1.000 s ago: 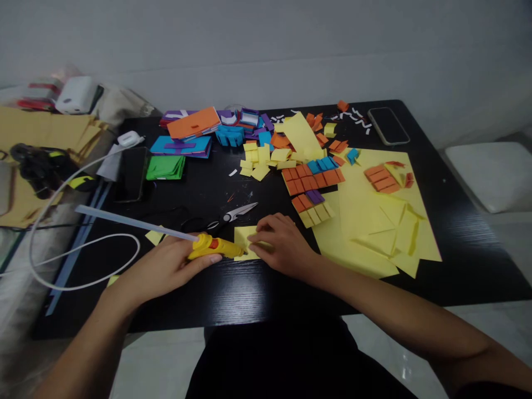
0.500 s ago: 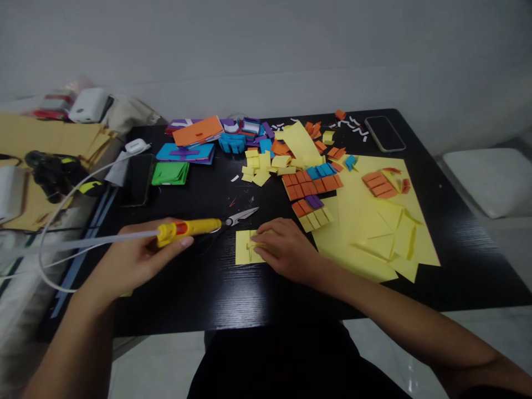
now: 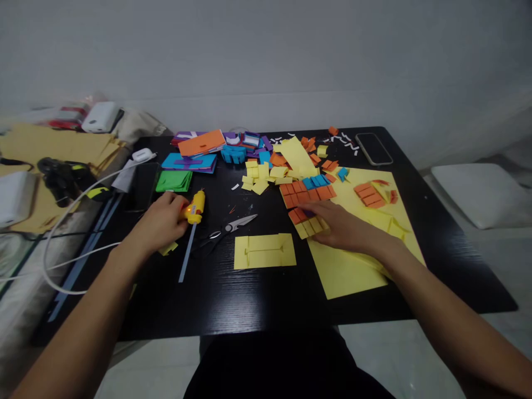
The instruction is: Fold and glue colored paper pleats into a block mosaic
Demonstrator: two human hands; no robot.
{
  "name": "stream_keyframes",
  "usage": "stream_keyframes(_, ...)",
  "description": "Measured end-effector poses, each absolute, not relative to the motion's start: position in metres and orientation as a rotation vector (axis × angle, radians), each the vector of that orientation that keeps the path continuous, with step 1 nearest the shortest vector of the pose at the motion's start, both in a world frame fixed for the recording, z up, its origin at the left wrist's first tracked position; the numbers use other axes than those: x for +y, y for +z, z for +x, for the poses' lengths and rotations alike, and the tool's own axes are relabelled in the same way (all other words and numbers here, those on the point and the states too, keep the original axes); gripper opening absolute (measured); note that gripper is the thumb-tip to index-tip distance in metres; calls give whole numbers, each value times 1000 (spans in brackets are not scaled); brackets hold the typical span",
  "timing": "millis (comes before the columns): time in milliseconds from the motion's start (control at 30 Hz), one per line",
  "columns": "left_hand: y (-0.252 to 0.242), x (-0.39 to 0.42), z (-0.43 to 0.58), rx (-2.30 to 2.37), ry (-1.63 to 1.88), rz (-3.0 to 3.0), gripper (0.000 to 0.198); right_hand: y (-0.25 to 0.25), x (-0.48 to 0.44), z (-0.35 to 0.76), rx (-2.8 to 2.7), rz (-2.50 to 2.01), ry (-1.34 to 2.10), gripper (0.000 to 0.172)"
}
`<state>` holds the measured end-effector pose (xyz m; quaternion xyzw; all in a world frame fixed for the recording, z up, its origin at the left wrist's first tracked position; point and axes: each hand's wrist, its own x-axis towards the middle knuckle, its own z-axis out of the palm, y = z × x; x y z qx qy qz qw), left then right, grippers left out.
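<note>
My left hand [image 3: 163,220] is closed on a yellow hot glue gun [image 3: 196,208], held low over the left of the table. A pale glue stick [image 3: 187,255] sticks out of its back toward me. My right hand [image 3: 338,221] reaches over joined orange and yellow folded paper pieces [image 3: 310,227]. Its fingers are stretched, with the thumb apart on the near side; they partly cover a purple piece. Between my hands lies a yellow paper rectangle [image 3: 265,251] with raised folded strips. Dark-handled scissors [image 3: 239,223] lie behind and left of it, blades pointing right.
Yellow sheets [image 3: 336,277] lie at right. Loose paper pieces [image 3: 260,177] spread along the back, beside folded blue paper [image 3: 189,162] and green paper [image 3: 172,181]. One phone [image 3: 374,148] is at the back right, another [image 3: 141,185] at left. A white cable [image 3: 50,244] loops at far left.
My left hand has lowered and turned the glue gun, so its stick now points toward me. My right hand has left the yellow rectangle and moved right to the orange and yellow pieces.
</note>
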<state>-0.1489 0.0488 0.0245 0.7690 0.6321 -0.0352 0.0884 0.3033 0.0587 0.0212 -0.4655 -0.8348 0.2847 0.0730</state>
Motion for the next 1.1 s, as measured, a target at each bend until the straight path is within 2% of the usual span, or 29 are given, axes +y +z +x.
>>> stream_keyframes(200, 14, 52, -160, 1819, -40, 2262, 51, 24, 65, 296, -2613, -1413, 828, 81)
stream_keyframes(300, 17, 44, -160, 1809, 44, 2279, 51, 31, 63, 297, -2548, -1465, 901, 72)
stream_keyframes(400, 26, 25, -150, 1798, 278, 2363, 44, 40, 57, 302, -2433, -1497, 930, 63)
stream_keyframes(500, 32, 0, -130, 1714, 586, 2425, 32, 49, 48, 301, -2338, -1431, 944, 65)
stream_keyframes(633, 38, -25, -100, 1521, 782, 2362, 23, 56, 30, 276, -2246, -1312, 926, 61)
stream_keyframes(700, 41, -30, -86, 1397, 762, 2323, 30, 55, 22, 255, -2270, -1189, 900, 61)
stream_keyframes(800, 42, -28, -73, 1228, 686, 2277, 53, 49, 15, 222, -2339, -1041, 845, 58)
stream_keyframes(867, 39, -25, -68, 1163, 663, 2248, 62, 44, 14, 206, -2360, -964, 811, 56)
stream_keyframes(1100, 26, -26, -68, 1115, 632, 2181, 45, 31, -3, 187, -2380, -909, 763, 49)
